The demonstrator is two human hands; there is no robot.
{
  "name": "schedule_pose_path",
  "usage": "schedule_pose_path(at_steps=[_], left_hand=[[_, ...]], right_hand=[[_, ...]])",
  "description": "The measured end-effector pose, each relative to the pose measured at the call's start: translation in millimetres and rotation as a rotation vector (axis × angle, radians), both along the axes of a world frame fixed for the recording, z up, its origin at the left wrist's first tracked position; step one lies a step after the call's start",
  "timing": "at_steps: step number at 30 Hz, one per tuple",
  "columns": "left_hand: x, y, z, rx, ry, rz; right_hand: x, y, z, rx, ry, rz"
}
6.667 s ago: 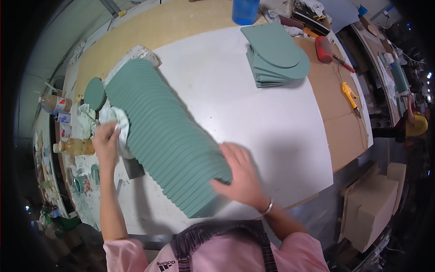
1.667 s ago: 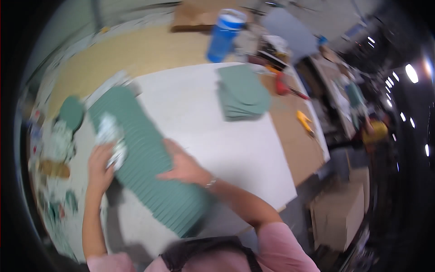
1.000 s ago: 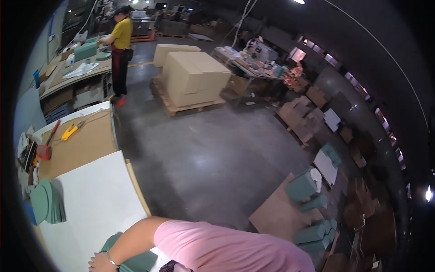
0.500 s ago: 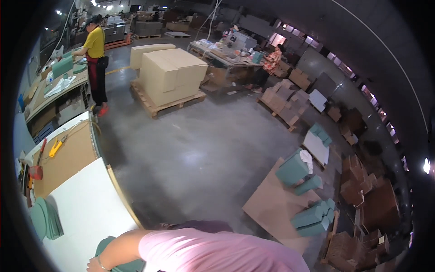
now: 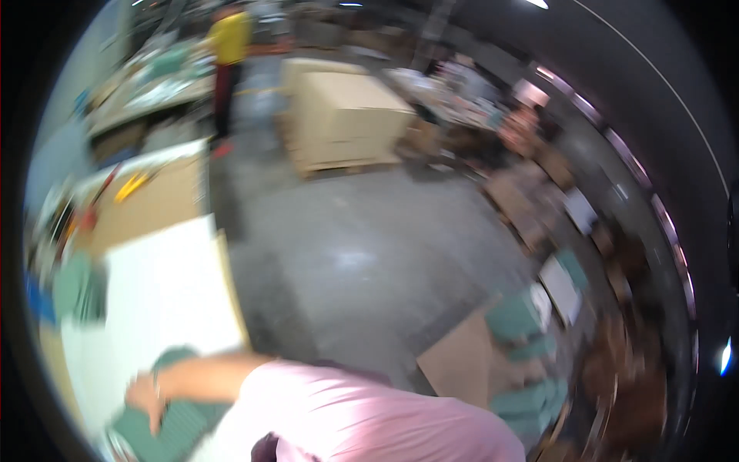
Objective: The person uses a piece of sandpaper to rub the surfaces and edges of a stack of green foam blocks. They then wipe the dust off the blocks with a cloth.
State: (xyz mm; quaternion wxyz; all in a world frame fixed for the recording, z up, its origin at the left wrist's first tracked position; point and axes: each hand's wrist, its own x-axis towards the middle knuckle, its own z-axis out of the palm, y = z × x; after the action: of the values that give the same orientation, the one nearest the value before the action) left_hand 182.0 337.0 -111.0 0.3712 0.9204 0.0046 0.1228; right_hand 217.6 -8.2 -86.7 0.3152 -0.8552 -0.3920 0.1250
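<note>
My right hand (image 5: 145, 394) reaches left from a pink sleeve over the white tabletop (image 5: 165, 285). Its thumb is spread from the fingers, and it seems to hold nothing. Beneath and beside it lie green foam-like pieces (image 5: 173, 427), one with a ribbed-looking surface; whether the fingertips touch them is blurred. Part of a rounded green piece (image 5: 177, 354) shows behind the wrist. Farther along the table's left side, a stack of green curved pieces (image 5: 81, 289) stands on the white surface. My left hand is out of sight.
Beyond the white top, a brown board (image 5: 165, 192) carries a yellow tool (image 5: 132, 187) and a red-handled tool (image 5: 104, 185). Large cream cartons (image 5: 350, 108) stand on a pallet. Green blocks (image 5: 527, 404) rest on cardboard at right. Two people work at farther tables.
The whole view has shifted and blurred, with the room moving right and up. My right hand has come more fully into view, its thumb now apart, over green pieces.
</note>
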Motion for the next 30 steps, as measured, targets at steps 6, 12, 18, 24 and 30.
schedule_pose_path(at_steps=[6,12,18,24,30], left_hand=[[-54.9,-109.5,13.6,0.331,-0.004,0.222],[-85.5,-139.1,56.7,0.273,-0.141,0.252],[-22.4,-143.8,47.3,0.277,-0.096,0.231],[-97.0,-151.5,46.9,0.269,-0.154,0.305],[-177.8,-46.1,47.8,-0.003,-0.051,0.575]], right_hand=[[-24.6,-63.1,23.1,-0.076,0.011,-0.106],[-30.9,-64.2,52.4,-0.189,-0.056,-0.056],[-34.2,-49.8,38.9,-0.181,-0.034,-0.003],[-27.2,-53.1,44.7,-0.177,-0.001,-0.013],[-26.4,-54.9,51.0,-0.176,-0.024,-0.014]])
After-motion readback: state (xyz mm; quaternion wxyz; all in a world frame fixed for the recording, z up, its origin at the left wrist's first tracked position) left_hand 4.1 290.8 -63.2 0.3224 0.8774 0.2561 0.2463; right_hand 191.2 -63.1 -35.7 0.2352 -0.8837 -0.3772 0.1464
